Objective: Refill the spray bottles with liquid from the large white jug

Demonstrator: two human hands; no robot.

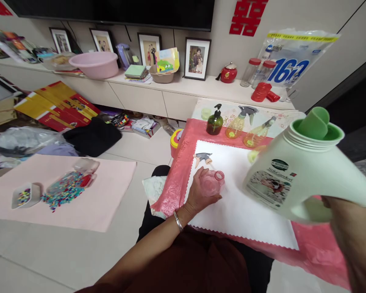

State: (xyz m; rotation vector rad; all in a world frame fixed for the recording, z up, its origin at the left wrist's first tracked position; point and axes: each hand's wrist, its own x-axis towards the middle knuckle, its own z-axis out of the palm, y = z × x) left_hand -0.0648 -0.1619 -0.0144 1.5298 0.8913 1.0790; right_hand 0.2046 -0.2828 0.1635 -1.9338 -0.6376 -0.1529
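- Left hand [201, 191] is wrapped around a small pink bottle [212, 182], standing uncapped on the white mat [247, 211], near-left of centre.
- Right hand [354, 228] grips the handle of a large green detergent jug [299, 175], raised at right; its open spout [315, 122] tilts up and far.
- The removed spray head [203, 157] lies just beyond the pink bottle.
- Advice: keep the small bottle upright and braced, bring the spout directly over its narrow neck, tip slowly.
- Risk: wide spout, small opening; spill likely on the mat.
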